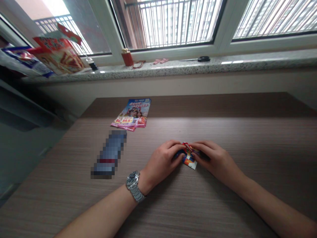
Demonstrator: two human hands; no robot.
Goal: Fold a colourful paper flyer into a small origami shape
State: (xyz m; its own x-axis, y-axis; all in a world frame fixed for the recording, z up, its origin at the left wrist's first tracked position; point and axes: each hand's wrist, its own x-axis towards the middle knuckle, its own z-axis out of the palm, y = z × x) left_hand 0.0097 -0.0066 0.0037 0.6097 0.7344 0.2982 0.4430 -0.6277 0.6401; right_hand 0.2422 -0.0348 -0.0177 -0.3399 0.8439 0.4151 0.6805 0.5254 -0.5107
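Observation:
A small piece of folded, brightly printed paper (190,160), with red, blue, yellow and white areas, is held between my two hands over the wooden table (158,205). My left hand (164,160), with a silver watch (135,186) on its wrist, pinches the paper's left side. The right side is gripped by my right hand (215,160), fingers bent around its edge. Fingers cover parts of the paper, so its full shape is hidden.
Printed flyers (135,114) lie at the table's back left, with a pixelated dark blue object (110,153) nearer. On the stone windowsill (173,68) are snack bags (59,54), a red lighter-like item (127,58), pink pieces (160,61) and scissors (203,59).

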